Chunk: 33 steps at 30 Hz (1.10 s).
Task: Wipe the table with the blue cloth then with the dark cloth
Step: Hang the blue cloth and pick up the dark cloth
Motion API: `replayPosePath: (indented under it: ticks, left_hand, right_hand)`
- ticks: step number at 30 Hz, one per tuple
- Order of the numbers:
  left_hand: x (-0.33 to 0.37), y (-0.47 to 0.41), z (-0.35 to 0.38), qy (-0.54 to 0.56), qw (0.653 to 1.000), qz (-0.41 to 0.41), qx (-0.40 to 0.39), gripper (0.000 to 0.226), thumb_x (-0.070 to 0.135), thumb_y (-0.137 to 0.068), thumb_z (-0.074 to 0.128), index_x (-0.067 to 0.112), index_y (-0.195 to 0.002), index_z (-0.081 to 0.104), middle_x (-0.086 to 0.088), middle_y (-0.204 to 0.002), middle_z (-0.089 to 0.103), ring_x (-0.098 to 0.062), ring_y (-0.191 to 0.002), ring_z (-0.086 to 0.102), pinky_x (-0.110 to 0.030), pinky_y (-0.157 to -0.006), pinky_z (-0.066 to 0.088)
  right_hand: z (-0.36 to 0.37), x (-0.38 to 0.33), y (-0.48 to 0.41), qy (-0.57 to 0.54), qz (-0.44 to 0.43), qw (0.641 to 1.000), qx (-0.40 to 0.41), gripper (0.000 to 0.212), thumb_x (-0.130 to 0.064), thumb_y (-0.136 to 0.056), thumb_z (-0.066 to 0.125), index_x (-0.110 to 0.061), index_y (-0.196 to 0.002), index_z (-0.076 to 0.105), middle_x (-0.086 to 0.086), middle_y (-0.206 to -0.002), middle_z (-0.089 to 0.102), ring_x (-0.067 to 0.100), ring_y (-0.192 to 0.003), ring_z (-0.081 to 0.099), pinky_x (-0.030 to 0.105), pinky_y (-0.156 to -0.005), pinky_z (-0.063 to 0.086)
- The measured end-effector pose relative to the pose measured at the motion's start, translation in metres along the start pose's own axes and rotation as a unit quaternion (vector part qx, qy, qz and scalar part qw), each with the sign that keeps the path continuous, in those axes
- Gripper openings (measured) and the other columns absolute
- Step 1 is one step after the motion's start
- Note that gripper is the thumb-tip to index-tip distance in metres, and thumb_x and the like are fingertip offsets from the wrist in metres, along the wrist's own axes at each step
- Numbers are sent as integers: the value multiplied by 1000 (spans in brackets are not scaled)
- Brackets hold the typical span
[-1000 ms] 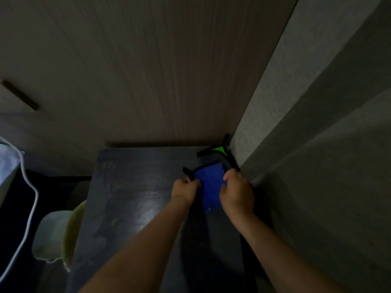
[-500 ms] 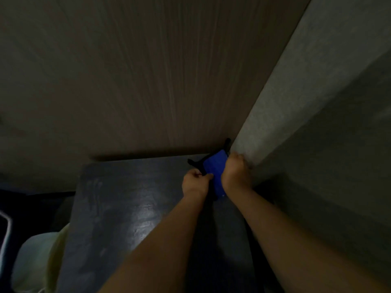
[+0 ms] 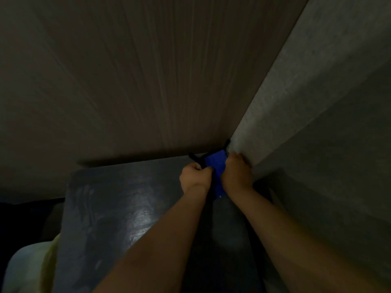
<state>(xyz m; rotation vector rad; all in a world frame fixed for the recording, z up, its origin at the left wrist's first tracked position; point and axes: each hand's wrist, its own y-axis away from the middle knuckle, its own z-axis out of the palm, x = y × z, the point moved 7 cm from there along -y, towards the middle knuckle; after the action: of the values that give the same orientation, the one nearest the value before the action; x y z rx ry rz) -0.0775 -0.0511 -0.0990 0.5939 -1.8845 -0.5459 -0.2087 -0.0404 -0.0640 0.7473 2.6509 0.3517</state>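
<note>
A bright blue cloth with dark edging or straps lies at the far right corner of the dark table, pressed up near the walls. My left hand is fisted on its left edge. My right hand is closed on its right edge, knuckles against the grey wall. Black strips stick out behind the blue cloth; whether these belong to a separate dark cloth is unclear in the dim light.
A wood-grain wall runs along the table's far edge and a grey textured wall along its right side. A pale, yellowish rounded object sits below the table's left edge. The tabletop shows a glossy reflection.
Both hands have pushed the blue cloth away from me into the far right corner. The view has tilted up; the green patch seen behind the cloth is now hidden.
</note>
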Motion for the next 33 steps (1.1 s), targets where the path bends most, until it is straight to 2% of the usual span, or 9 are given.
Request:
replayPosePath:
  ticks: [4, 8, 11, 14, 16, 19, 23, 27, 33]
  left_hand:
    - [6, -12, -24, -26, 999, 27, 25, 19, 24, -82, 66, 14, -68, 56, 2, -64, 56, -12, -60, 52, -21, -46, 32]
    - [6, -20, -42, -60, 997, 36, 40, 37, 39, -87, 62, 19, -58, 50, 2, -57, 51, -13, -56, 49, -24, -50, 31]
    - [-1, -21, -52, -58, 996, 36, 62, 34, 26, -90, 60, 15, -58, 51, -1, -57, 52, -16, -57, 50, -22, -52, 34]
    - [-10, -18, -62, -80, 994, 26, 73, 8, 12, -89, 58, 6, -86, 63, -9, -85, 63, -19, -77, 57, -25, -65, 43]
    - [-13, -16, -69, -106, 990, 37, 81, 20, 8, -89, 58, 1, -107, 61, -17, -110, 62, -27, -100, 59, -31, -83, 45]
    - [-14, -17, -86, -126, 984, 56, 109, 28, 2, -87, 57, -5, -114, 58, -26, -123, 55, -38, -116, 52, -36, -96, 41]
    - [-23, -24, -115, -134, 981, 48, 133, 27, -2, -85, 54, -7, -112, 57, -28, -126, 50, -41, -115, 50, -39, -96, 39]
    - [-24, -28, -126, -155, 976, 85, 126, 26, -4, -84, 53, -6, -110, 56, -27, -124, 48, -43, -109, 50, -38, -91, 39]
    - [-19, -19, -128, -221, 952, 180, 111, 33, 5, -86, 56, 3, -119, 55, -21, -124, 43, -38, -113, 45, -38, -91, 42]
  right_hand:
    - [5, -4, 10, 4, 32, 999, -3, 38, -16, -93, 55, -6, -128, 43, 14, -128, 53, 27, -111, 57, 38, -89, 50]
    - [5, -10, 10, -22, 32, 999, 27, 35, -17, -94, 54, -8, -127, 47, 11, -126, 56, 23, -111, 56, 33, -87, 50]
    - [2, -11, 8, -58, 27, 997, 53, 28, -15, -96, 49, -8, -122, 49, 11, -118, 59, 21, -102, 60, 32, -83, 51]
    - [-1, -9, 8, -90, 24, 993, 75, 23, -14, -96, 47, -5, -117, 52, 12, -114, 60, 22, -101, 59, 35, -85, 51]
    - [-5, -6, 7, -85, 29, 992, 89, 21, -14, -97, 46, -5, -114, 52, 13, -113, 59, 22, -100, 59, 34, -85, 51]
    - [-6, -2, 5, -60, 44, 993, 94, 22, -17, -97, 47, -4, -115, 51, 14, -113, 59, 22, -99, 60, 30, -81, 50]
    - [0, -4, 1, 25, 46, 995, 81, 27, -19, -97, 47, -3, -119, 48, 16, -117, 57, 24, -101, 59, 28, -81, 47]
    - [6, -5, -2, 73, 42, 993, 78, 28, -16, -98, 47, -3, -122, 44, 16, -123, 52, 25, -106, 57, 30, -83, 48]
    - [13, -10, 6, 102, 21, 993, 62, 57, -21, -87, 62, -3, -134, 35, 18, -138, 36, 30, -120, 44, 36, -96, 45]
